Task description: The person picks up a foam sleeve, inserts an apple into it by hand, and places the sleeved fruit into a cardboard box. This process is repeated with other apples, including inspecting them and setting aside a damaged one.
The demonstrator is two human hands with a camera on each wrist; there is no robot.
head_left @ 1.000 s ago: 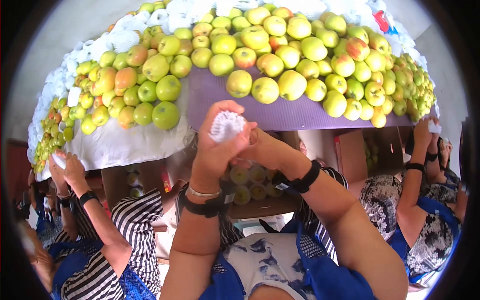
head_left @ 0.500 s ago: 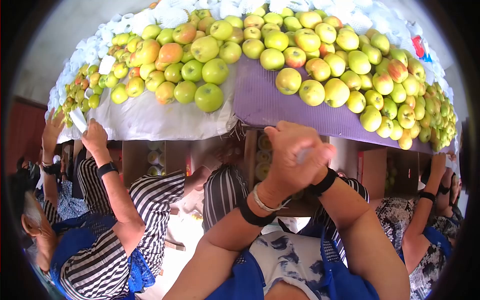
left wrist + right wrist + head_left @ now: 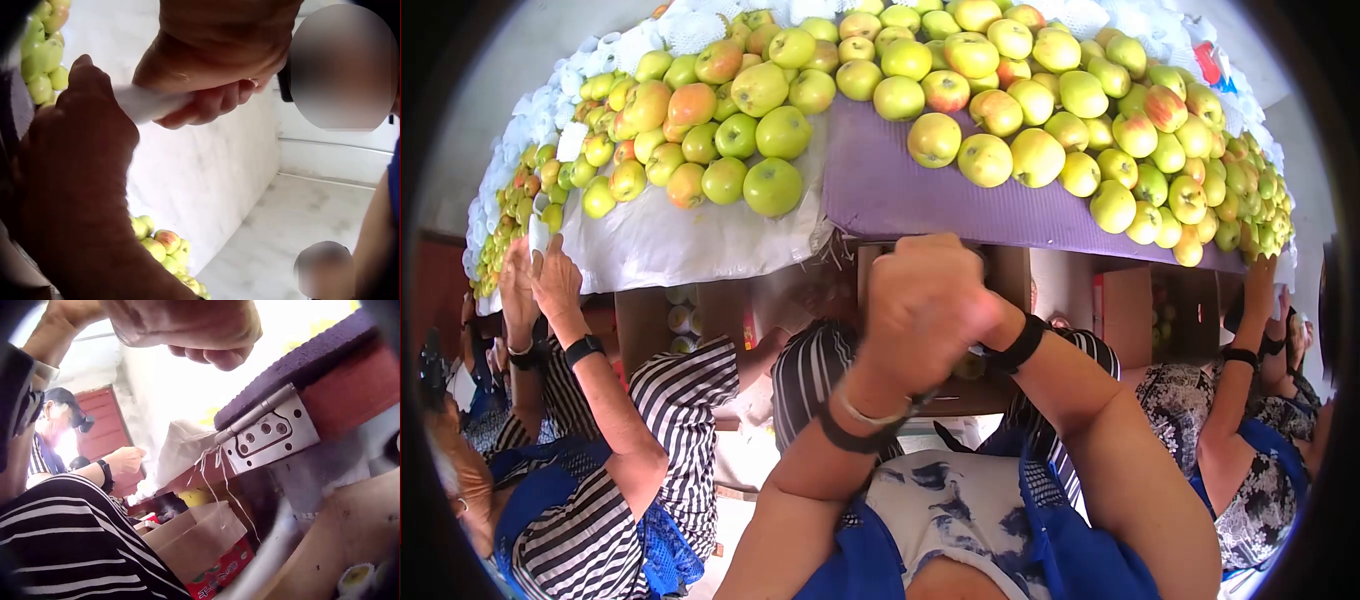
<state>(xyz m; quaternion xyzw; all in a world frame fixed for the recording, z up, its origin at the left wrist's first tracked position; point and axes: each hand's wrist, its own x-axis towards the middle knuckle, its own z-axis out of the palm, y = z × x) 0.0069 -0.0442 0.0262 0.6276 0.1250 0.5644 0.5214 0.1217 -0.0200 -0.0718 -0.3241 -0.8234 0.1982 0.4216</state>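
Observation:
In front of the purple ledge, my left hand (image 3: 925, 310) is raised, its back up and its fingers bent; motion blurs it. My right hand (image 3: 1000, 322) meets it from behind and is mostly hidden in the head view. Between the two hands in the left wrist view runs a white foam net (image 3: 140, 103), blurred, with curled fingers (image 3: 215, 103) gripping one end and the other hand at the opposite end. The head view hides this net behind the left hand. Beyond the hands lies a heap of yellow-green apples (image 3: 1040, 158).
The purple corrugated sheet (image 3: 900, 205) covers the ledge, beside pale cloth (image 3: 660, 240). More white foam nets (image 3: 700, 35) are piled behind the apples. A metal hinge (image 3: 265, 428) and cardboard box (image 3: 200, 537) sit under the edge. Another person's hands (image 3: 550, 280) work at left.
The foam net, plainly visible in the left hand at first, is now hidden in the head view. The left hand has turned over, back upward. The head view has shifted sideways and partly back.

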